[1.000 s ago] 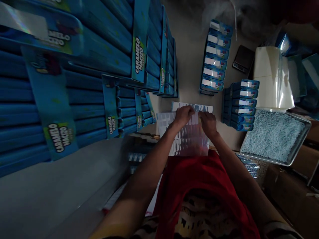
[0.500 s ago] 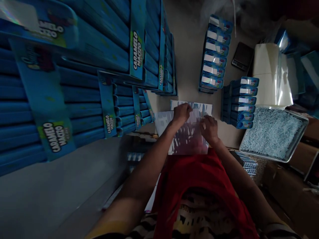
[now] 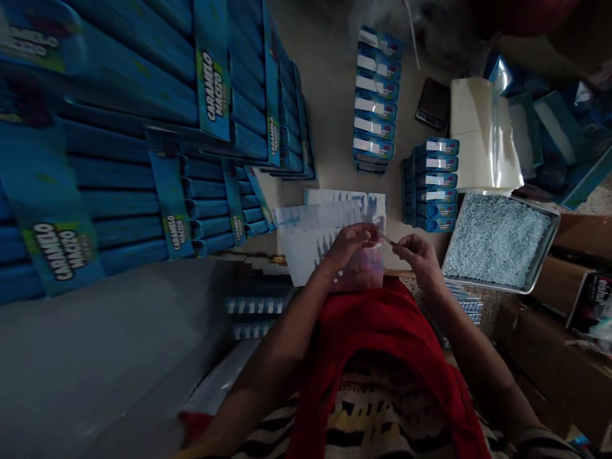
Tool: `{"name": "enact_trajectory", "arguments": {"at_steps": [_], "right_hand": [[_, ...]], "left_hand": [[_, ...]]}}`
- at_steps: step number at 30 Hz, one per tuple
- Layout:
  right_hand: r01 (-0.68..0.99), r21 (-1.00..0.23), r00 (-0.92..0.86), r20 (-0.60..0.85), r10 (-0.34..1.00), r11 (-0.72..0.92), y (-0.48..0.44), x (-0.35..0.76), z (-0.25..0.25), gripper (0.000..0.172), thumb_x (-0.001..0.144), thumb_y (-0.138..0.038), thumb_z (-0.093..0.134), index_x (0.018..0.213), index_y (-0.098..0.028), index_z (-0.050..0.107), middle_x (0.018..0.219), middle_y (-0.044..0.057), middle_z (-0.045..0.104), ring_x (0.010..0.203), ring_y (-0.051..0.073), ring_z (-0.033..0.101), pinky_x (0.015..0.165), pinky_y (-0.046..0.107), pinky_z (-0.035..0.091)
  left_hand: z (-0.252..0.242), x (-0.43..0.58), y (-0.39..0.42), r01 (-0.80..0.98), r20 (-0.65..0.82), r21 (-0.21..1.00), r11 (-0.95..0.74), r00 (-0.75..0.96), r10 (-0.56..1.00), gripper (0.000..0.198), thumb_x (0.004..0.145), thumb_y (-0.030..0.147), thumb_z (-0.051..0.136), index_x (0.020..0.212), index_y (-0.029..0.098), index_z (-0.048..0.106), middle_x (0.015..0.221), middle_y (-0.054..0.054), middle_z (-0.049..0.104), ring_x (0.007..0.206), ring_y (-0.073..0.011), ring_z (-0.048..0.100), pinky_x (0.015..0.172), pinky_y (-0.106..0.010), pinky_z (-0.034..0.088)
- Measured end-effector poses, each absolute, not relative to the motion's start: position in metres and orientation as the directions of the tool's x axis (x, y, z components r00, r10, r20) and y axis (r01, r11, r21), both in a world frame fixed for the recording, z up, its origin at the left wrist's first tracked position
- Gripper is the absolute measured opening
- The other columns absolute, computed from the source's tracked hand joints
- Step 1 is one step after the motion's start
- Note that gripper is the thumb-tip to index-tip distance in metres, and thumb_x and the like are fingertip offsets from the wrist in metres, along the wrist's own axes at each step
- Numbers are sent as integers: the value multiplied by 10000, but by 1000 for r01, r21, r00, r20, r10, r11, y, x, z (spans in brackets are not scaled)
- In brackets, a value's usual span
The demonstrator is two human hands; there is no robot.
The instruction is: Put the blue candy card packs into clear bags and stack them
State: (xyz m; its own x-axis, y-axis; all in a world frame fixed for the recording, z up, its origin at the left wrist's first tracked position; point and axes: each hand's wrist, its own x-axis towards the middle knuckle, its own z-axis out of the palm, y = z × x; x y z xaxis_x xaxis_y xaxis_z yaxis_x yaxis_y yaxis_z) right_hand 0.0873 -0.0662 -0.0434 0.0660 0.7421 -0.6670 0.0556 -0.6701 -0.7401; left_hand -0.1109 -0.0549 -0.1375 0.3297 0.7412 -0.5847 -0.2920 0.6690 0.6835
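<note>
Glossy sheets (image 3: 299,252) with rows of pale strips lie overlapped on the table's near edge, partly over a white sheet (image 3: 315,195) with dark marks. A small thin strip (image 3: 386,240), which looks like a label, stretches between my two hands above the sheets' right side. My left hand (image 3: 351,244) is closed, pinching the strip's left end. The strip's right end is pinched between the fingertips of my right hand (image 3: 421,256), just beyond the sheets' right edge. My left fingers partly hide the strip.
Blue candy boxes (image 3: 119,146) are stacked high on the left. Two rows of blue boxes with white labels (image 3: 375,111) (image 3: 437,182) stand ahead and right. A black scale (image 3: 432,103), cream sheets (image 3: 482,134) and a metal tray (image 3: 544,255) of pale blue pellets sit farther right.
Both hands have moved off the sheet's upper part, toward its right side and nearer my body. A thin strip now shows between them. The view has shifted, so the surroundings appear farther left.
</note>
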Motion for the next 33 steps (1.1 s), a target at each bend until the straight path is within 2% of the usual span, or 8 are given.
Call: {"name": "enact_trajectory", "arguments": {"at_steps": [3, 6, 11, 13, 15, 19, 27, 33], "right_hand": [[74, -740, 92, -662, 744, -668, -69, 94, -37, 367, 669, -490, 874, 752, -212, 650, 684, -20, 592, 619, 122, 471, 581, 275, 362], [182, -761, 173, -598, 782, -622, -72, 100, -26, 400, 732, -561, 854, 757, -212, 661, 682, -9, 618, 597, 126, 473, 560, 285, 355], [511, -763, 312, -264, 913, -395, -49, 125, -3, 270, 884, -465, 771, 797, -220, 695, 755, 1, 651, 701, 155, 555, 668, 308, 432], [656, -692, 304, -124, 945, -302, -31, 141, -3, 230, 902, -412, 755, 786, -219, 706, 810, 15, 654, 762, 171, 577, 729, 331, 455], [748, -611, 280, -63, 958, -259, -15, 156, -9, 200, 902, -375, 751, 785, -216, 717, 840, 23, 643, 796, 183, 584, 772, 352, 464], [790, -554, 249, -98, 963, -261, 1, 172, -24, 163, 894, -322, 759, 783, -210, 718, 837, 22, 629, 798, 186, 573, 795, 364, 456], [750, -581, 264, -174, 949, -315, 7, 169, -28, 140, 882, -278, 757, 777, -201, 705, 834, 22, 617, 784, 185, 549, 811, 370, 445], [739, -586, 298, -158, 942, -332, 9, 173, -37, 201, 845, -295, 773, 738, -210, 626, 803, 6, 566, 781, 182, 533, 787, 372, 441]], "left_hand": [[-122, -98, -55, -280, -596, 707, 650, 259, 760, 460, 659, 542, 946, 856, 163, 774, 793, -50, 741, 752, -174, 667, 772, -309, 537], [-105, -89, -51, -255, -565, 758, 600, 204, 800, 352, 717, 484, 904, 774, 172, 751, 723, -19, 692, 711, -152, 620, 731, -285, 496], [-67, -61, -29, -195, -532, 812, 550, 142, 835, 309, 750, 471, 865, 722, 194, 729, 703, -5, 675, 681, -151, 584, 678, -287, 460], [-57, -45, -17, -150, -505, 846, 512, 85, 859, 335, 745, 502, 866, 704, 202, 723, 699, -3, 684, 687, -158, 588, 691, -298, 464], [-54, -30, -7, -99, -484, 869, 485, 40, 874, 357, 739, 536, 863, 702, 205, 736, 700, -4, 696, 706, -167, 601, 708, -307, 466], [-63, -17, 0, -35, -499, 866, 499, 15, 867, 332, 767, 529, 829, 738, 206, 758, 708, -11, 703, 725, -185, 619, 690, -316, 460], [-77, -19, 6, 51, -475, 879, 474, 15, 880, 273, 804, 467, 812, 784, 198, 774, 755, -33, 719, 769, -210, 639, 730, -335, 493], [-96, -8, 8, -7, -508, 861, 508, 12, 861, 332, 783, 504, 830, 777, 180, 758, 768, -40, 719, 785, -208, 651, 739, -333, 492]]}}
